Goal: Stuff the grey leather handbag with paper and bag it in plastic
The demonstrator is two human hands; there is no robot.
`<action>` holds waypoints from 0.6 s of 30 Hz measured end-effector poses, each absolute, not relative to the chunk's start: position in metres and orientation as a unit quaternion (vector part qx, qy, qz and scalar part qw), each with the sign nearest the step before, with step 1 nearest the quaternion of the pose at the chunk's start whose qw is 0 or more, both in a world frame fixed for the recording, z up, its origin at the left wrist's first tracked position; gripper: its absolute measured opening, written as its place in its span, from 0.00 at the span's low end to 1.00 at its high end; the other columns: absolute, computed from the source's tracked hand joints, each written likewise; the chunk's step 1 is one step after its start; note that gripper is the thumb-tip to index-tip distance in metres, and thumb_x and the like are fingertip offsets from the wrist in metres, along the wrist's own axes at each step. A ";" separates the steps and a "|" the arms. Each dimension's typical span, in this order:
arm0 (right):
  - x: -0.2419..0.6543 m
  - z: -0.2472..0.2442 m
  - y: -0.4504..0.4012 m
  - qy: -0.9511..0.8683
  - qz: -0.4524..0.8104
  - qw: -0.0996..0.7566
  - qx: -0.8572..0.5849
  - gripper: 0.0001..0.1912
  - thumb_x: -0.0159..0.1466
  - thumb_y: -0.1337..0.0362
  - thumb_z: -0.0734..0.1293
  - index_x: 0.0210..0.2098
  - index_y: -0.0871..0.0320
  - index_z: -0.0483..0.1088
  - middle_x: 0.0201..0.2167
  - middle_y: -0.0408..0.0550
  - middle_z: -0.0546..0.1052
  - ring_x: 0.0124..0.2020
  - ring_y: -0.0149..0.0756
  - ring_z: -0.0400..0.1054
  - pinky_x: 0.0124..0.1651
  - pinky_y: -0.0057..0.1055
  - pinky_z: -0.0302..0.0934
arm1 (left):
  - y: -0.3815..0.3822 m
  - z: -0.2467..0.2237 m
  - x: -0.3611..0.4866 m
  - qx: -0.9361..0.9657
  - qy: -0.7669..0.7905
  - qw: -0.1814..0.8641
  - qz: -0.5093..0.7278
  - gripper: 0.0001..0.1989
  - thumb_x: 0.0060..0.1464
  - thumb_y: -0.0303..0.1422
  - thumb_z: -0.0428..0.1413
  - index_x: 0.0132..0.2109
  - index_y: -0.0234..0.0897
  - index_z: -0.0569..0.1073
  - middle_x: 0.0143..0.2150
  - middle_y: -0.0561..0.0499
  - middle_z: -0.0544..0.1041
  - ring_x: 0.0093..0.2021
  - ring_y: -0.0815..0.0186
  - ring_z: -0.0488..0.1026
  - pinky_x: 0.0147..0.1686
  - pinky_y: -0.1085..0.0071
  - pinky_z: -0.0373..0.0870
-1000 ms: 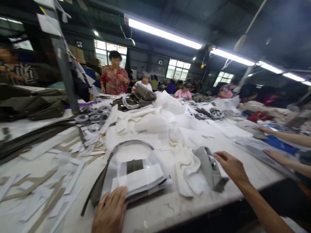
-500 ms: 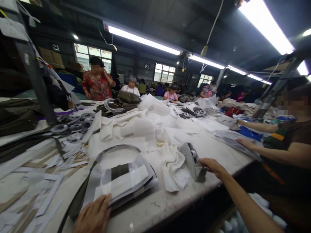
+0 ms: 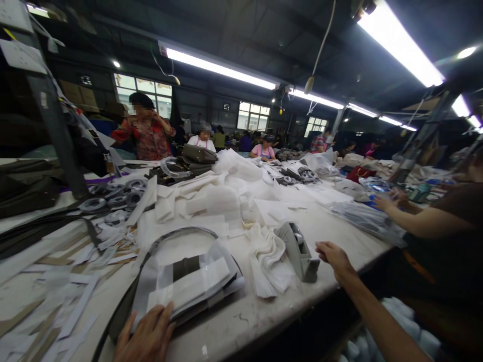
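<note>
A dark bag (image 3: 186,268) with a long looped handle (image 3: 184,230) wrapped in clear film lies at the table's front. White paper (image 3: 196,285) and translucent sheeting cover much of it. My left hand (image 3: 147,332) rests on its near left edge, fingers stretched out. My right hand (image 3: 335,259) is just right of a grey tape dispenser (image 3: 302,256), apart from it, with thumb and fingers pinched together. Whatever is between those fingertips, perhaps nothing, is too small to make out. Folded white sheets (image 3: 268,259) lie between the bag and the dispenser.
Paper and cardboard strips (image 3: 56,291) litter the left side. Coiled film-wrapped handles (image 3: 113,193) and a heap of white sheets (image 3: 226,186) lie behind. A metal post (image 3: 56,115) rises at left. A co-worker's arm (image 3: 411,216) reaches in from the right.
My right hand has drawn off the tape dispenser slightly to the right. My left hand stays on the bag. The co-worker at right has moved their hands off the clear plastic, farther back.
</note>
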State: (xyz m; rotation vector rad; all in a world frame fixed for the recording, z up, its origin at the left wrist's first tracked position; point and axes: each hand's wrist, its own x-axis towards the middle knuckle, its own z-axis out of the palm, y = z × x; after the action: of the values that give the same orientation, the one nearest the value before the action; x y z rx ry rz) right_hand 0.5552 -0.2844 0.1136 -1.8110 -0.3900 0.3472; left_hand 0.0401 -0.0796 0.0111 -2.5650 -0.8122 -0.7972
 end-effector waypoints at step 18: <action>0.536 0.080 -0.319 -0.262 0.185 0.382 -0.867 0.14 0.44 0.52 0.66 0.09 0.51 0.63 0.10 0.48 0.66 0.14 0.35 0.57 0.20 0.34 0.52 | -0.103 0.026 0.047 -0.864 -0.388 0.164 -0.276 0.18 0.59 0.28 0.52 0.55 0.47 0.74 0.49 0.50 0.78 0.53 0.54 0.72 0.63 0.50 0.49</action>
State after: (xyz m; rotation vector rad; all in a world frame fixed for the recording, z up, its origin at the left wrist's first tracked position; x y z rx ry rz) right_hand 0.5360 -0.3186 0.0798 -2.2105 -0.6692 0.4714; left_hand 0.0468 -0.1031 0.0260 -2.4630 -1.1063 -0.7865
